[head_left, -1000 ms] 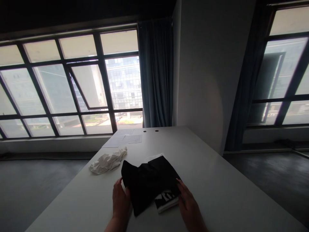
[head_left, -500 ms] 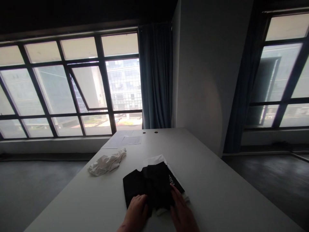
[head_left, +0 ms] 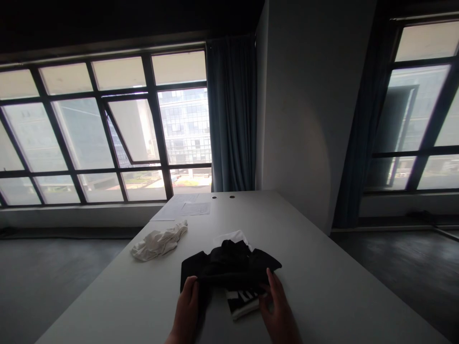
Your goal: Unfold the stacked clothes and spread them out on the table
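Black garment (head_left: 229, 267) lies bunched on the near part of the white table (head_left: 322, 277), partly covering a folded black-and-white piece (head_left: 244, 301) beneath it. Left hand (head_left: 187, 308) rests at the garment's near left edge with fingers extended, apparently pinching the cloth — right hand (head_left: 278, 306) has its fingers spread at the near right edge, touching the fabric. Farther off lie a crumpled white cloth (head_left: 159, 241) and papers (head_left: 188, 209).

Two bare hands showed at bottom of frame: left hand (head_left: 187, 306), right hand (head_left: 278, 308). No gloves, rings or watch seen. Wrists bare, no sleeve in view. Nails short. Dim light hid finer detail.
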